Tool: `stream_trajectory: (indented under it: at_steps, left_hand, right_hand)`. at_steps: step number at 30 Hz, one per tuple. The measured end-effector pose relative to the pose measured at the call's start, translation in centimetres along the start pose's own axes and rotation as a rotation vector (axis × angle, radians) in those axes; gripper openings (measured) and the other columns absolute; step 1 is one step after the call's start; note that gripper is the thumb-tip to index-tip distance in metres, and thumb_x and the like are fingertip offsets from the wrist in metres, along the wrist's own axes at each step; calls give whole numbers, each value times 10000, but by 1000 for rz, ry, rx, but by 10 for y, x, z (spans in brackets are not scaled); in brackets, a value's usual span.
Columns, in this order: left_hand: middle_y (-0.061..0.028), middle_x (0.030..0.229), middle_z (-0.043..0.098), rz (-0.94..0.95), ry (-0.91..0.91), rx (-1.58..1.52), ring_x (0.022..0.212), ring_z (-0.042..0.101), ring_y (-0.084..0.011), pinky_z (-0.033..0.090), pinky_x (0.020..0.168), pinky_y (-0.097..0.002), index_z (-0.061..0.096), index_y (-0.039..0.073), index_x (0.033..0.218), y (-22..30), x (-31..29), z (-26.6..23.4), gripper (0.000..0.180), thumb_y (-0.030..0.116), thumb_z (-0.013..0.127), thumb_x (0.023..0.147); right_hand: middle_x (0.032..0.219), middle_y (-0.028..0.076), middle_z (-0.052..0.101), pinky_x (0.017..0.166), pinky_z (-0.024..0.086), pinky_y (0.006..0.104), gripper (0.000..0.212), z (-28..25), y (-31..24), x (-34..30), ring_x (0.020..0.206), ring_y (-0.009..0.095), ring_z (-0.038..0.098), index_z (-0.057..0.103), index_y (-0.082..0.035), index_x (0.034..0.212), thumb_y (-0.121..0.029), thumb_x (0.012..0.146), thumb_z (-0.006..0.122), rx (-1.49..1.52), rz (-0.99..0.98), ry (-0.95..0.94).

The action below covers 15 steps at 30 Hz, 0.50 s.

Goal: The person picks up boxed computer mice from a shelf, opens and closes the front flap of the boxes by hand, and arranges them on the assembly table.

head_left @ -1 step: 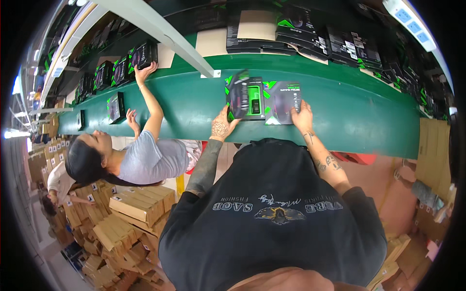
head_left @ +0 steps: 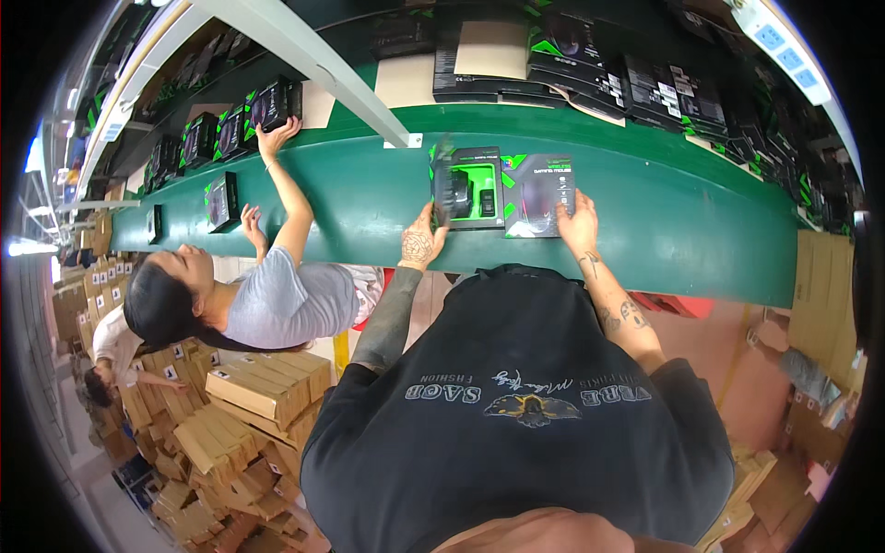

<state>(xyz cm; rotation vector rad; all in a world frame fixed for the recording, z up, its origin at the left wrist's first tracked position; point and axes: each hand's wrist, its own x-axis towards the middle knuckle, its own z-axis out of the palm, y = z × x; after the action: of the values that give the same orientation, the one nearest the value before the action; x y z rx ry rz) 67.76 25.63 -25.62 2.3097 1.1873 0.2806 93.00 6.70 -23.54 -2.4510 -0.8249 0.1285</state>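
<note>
A black and green computer mouse box (head_left: 479, 152) lies opened on the bench in front of me. Inside, a bright green tray (head_left: 477, 184) holds a dark mouse (head_left: 458, 192), partly hidden, and a small black piece (head_left: 488, 202). To its right a printed cover panel (head_left: 535, 198) lies flat. At the box's left side a thin black flap (head_left: 441, 184) stands nearly upright, blurred. My left hand (head_left: 422, 241) grips that flap's lower edge, its fingertips partly hidden. My right hand (head_left: 578, 223) holds the cover panel by its right edge, thumb on top.
A green bench (head_left: 682, 212) runs across, with a grey metal post (head_left: 346, 88) rising from it. Stacked black boxes (head_left: 572, 55) fill its far side. At left, a co-worker (head_left: 267, 295) reaches toward another box (head_left: 274, 103). Cardboard cartons (head_left: 267, 382) stand behind.
The flap at my left hand has swung leftward and more upright, uncovering more of the green tray and the dark mouse. My right hand stays at the cover panel.
</note>
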Motion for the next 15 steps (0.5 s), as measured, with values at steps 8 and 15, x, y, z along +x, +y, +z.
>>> stream_trajectory:
  at_steps: [8,15]
  left_hand:
    - [-131,997,607,-464,-18,-748,792,625,-276,459,779,-371,540,9,1058,-14,-18,6,460,423,473,869]
    - [-194,940,580,-100,-12,-294,895,544,-329,408,765,-409,565,3,993,-7,-67,23,329,278,399,920]
  right_hand:
    - [778,225,600,672,458,412,345,-67,-73,16,768,360,598,550,-24,1074,-291,869,470,289,-10,-498]
    - [1076,341,495,856,435,436,570,-82,-93,-58,935,436,537,206,104,1305,-130,831,420,279,-440,-654]
